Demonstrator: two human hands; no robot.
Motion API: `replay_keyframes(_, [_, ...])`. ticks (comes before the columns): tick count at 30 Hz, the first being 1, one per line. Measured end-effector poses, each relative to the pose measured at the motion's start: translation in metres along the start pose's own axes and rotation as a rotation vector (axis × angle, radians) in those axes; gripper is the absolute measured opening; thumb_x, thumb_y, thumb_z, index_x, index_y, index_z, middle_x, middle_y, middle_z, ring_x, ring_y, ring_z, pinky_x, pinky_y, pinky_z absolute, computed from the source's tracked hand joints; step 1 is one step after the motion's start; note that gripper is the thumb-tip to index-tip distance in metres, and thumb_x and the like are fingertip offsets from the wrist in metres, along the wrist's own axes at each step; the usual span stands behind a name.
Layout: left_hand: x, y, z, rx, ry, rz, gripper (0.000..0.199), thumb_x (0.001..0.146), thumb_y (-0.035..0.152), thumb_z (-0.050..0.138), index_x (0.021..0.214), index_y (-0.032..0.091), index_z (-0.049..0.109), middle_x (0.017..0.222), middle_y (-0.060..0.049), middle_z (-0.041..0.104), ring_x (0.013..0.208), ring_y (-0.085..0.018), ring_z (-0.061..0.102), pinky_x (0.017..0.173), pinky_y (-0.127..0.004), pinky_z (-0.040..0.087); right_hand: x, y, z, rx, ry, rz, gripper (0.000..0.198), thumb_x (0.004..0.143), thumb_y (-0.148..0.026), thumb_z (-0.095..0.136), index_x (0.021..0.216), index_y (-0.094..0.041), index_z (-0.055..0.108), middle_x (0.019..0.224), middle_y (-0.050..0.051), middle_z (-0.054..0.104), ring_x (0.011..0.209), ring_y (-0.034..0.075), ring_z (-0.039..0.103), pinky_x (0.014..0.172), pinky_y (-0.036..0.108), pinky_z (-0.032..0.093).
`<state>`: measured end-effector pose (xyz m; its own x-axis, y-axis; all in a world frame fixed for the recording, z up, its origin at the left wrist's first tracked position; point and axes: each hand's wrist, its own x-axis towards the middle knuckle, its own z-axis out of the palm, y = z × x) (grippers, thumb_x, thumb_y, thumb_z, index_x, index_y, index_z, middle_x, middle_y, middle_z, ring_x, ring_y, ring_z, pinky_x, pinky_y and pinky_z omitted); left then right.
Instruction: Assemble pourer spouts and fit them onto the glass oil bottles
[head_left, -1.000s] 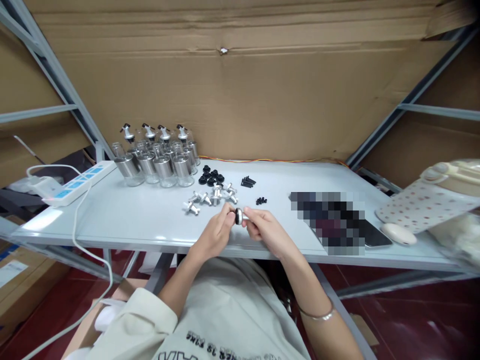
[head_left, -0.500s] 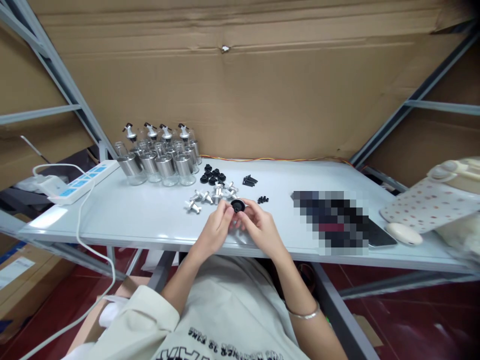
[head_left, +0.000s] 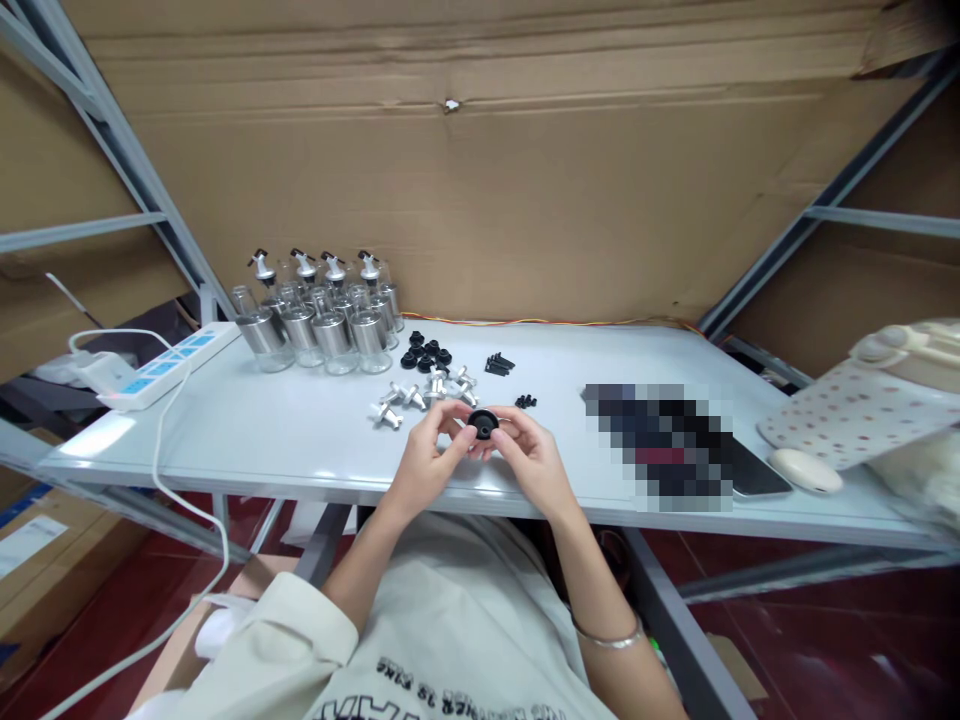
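Note:
A round black plastic stopper [head_left: 484, 423] with a hole in its middle is held up between both hands, above the front of the table. My left hand [head_left: 433, 452] pinches its left edge with thumb and fingers. On the other edge, my right hand [head_left: 531, 456] grips it the same way. Just behind the hands lie several white and silver pourer spouts [head_left: 411, 396]. Farther back sits a cluster of similar black stoppers [head_left: 425, 352]. Small black levers [head_left: 499, 364] and tiny black caps [head_left: 526, 401] form two little groups to the right.
Glass bottles with steel bands [head_left: 330, 335] stand at the back left, some topped with pourers. A white power strip [head_left: 161, 368] and its cable lie at the left edge. To the right are a blurred-out dark object, a white oval case [head_left: 806, 470] and a spotted container [head_left: 832, 400].
Both hands have shifted slightly right and toward me with the black stopper. Its face now shows more fully, and the left fingers have moved along its edge.

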<state>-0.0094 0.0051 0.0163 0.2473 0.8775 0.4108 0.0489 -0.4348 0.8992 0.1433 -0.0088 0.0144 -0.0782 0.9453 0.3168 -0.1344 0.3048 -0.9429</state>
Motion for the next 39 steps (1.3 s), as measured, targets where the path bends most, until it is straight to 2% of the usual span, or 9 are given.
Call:
replay_keyframes(5, [0.0, 0.001, 0.0, 0.038, -0.002, 0.049, 0.021, 0.087, 0.031, 0.056, 0.105, 0.021, 0.054, 0.094, -0.003, 0.06, 0.076, -0.013, 0.058, 0.073, -0.024, 0.047, 0.001, 0.001, 0.0, -0.016, 0.025, -0.024, 0.023, 0.08, -0.037, 0.063, 0.096, -0.02, 0.061, 0.066, -0.001, 0.066, 0.059, 0.015, 0.064, 0.06, 0.029, 0.053])
replay_keyframes(8, [0.001, 0.001, 0.0, 0.109, 0.066, 0.177, 0.02, 0.085, 0.027, 0.058, 0.104, 0.02, 0.057, 0.1, -0.004, 0.059, 0.08, -0.013, 0.057, 0.075, -0.025, 0.046, 0.001, 0.002, 0.0, -0.077, 0.096, -0.089, 0.022, 0.079, -0.033, 0.066, 0.097, -0.022, 0.061, 0.067, -0.002, 0.065, 0.06, 0.014, 0.064, 0.061, 0.027, 0.053])
replay_keyframes(12, [0.001, 0.0, 0.001, 0.093, 0.103, 0.189, 0.011, 0.082, 0.025, 0.062, 0.091, 0.019, 0.058, 0.086, -0.002, 0.06, 0.076, -0.013, 0.057, 0.073, -0.025, 0.046, 0.001, 0.005, -0.001, -0.285, 0.224, -0.327, 0.021, 0.078, -0.022, 0.068, 0.098, -0.024, 0.064, 0.084, 0.001, 0.068, 0.072, 0.014, 0.064, 0.071, 0.029, 0.054])
replay_keyframes(17, [-0.002, -0.003, 0.001, -0.103, 0.091, 0.09, 0.018, 0.079, 0.028, 0.067, 0.085, 0.018, 0.053, 0.08, 0.001, 0.057, 0.072, -0.012, 0.059, 0.075, -0.025, 0.047, -0.001, 0.002, 0.0, -0.607, 0.204, -0.645, 0.031, 0.084, -0.013, 0.061, 0.11, -0.028, 0.066, 0.096, 0.004, 0.069, 0.078, 0.016, 0.065, 0.074, 0.03, 0.054])
replay_keyframes(20, [-0.002, -0.004, 0.002, -0.196, 0.111, 0.082, 0.021, 0.079, 0.028, 0.068, 0.088, 0.019, 0.05, 0.083, 0.001, 0.057, 0.071, -0.011, 0.06, 0.074, -0.024, 0.048, -0.003, 0.0, 0.002, -0.649, 0.187, -0.712, 0.034, 0.084, -0.012, 0.06, 0.114, -0.028, 0.064, 0.098, 0.005, 0.07, 0.083, 0.016, 0.066, 0.076, 0.029, 0.055])
replay_keyframes(27, [-0.001, -0.007, 0.003, -0.142, 0.132, 0.029, 0.022, 0.081, 0.028, 0.064, 0.099, 0.019, 0.057, 0.088, -0.002, 0.063, 0.073, -0.011, 0.062, 0.076, -0.024, 0.048, -0.004, 0.0, 0.003, -0.629, 0.13, -0.494, 0.03, 0.091, -0.024, 0.05, 0.12, -0.023, 0.059, 0.095, 0.007, 0.071, 0.082, 0.018, 0.068, 0.077, 0.032, 0.055])
replay_keyframes(33, [0.003, -0.007, 0.002, -0.133, 0.252, -0.015, 0.024, 0.085, 0.033, 0.059, 0.102, 0.017, 0.057, 0.091, -0.004, 0.063, 0.075, -0.012, 0.06, 0.073, -0.024, 0.049, -0.002, -0.002, -0.008, -0.654, 0.442, -0.199, 0.024, 0.089, -0.027, 0.044, 0.1, -0.018, 0.063, 0.07, 0.002, 0.062, 0.06, 0.015, 0.057, 0.059, 0.027, 0.048])
replay_keyframes(35, [0.004, -0.007, 0.002, -0.125, 0.255, -0.019, 0.024, 0.087, 0.035, 0.056, 0.104, 0.017, 0.056, 0.088, -0.003, 0.062, 0.075, -0.012, 0.059, 0.074, -0.025, 0.049, -0.005, -0.002, -0.02, -0.806, 0.351, -0.125, 0.021, 0.084, -0.026, 0.051, 0.096, -0.017, 0.065, 0.068, 0.001, 0.06, 0.06, 0.015, 0.055, 0.061, 0.029, 0.047])
replay_keyframes(39, [0.004, -0.007, 0.001, -0.079, 0.251, -0.021, 0.025, 0.09, 0.037, 0.05, 0.106, 0.018, 0.054, 0.078, -0.001, 0.061, 0.074, -0.013, 0.059, 0.076, -0.027, 0.046, -0.016, -0.003, -0.041, -0.88, -0.011, -0.068, 0.027, 0.081, -0.026, 0.057, 0.105, -0.021, 0.068, 0.085, 0.004, 0.064, 0.076, 0.019, 0.061, 0.073, 0.032, 0.049])
